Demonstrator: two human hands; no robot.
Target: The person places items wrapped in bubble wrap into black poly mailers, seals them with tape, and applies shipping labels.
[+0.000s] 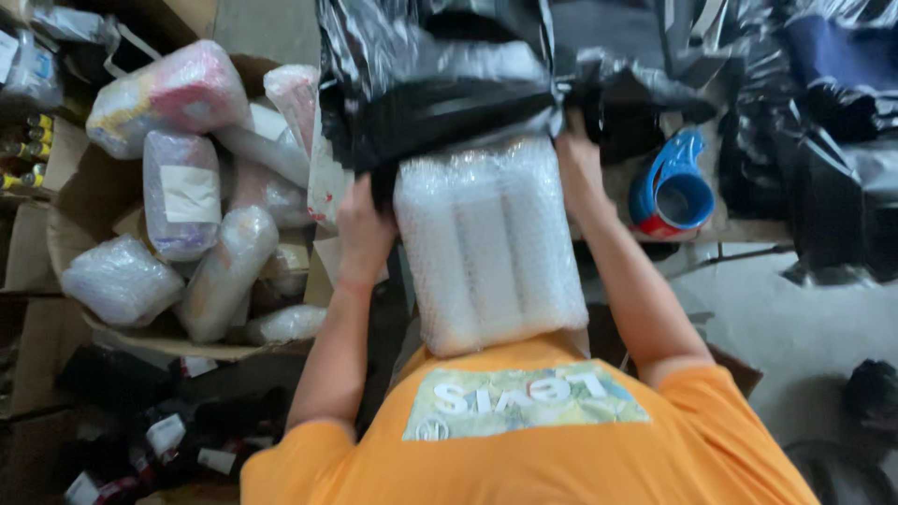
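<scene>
hands [367,229] gripping black bag [440,89], bubble-wrapped bundle [488,248]

A large bubble-wrapped parcel [489,245], whitish and rectangular, lies at centre, its upper end inside a black plastic bag [440,89]. At left, an open cardboard box [79,201] holds several rounded bubble-wrapped bundles [224,271]; one [182,192] carries a pale rectangular label [190,194]. Small white tags [166,433] show lower left.
</scene>
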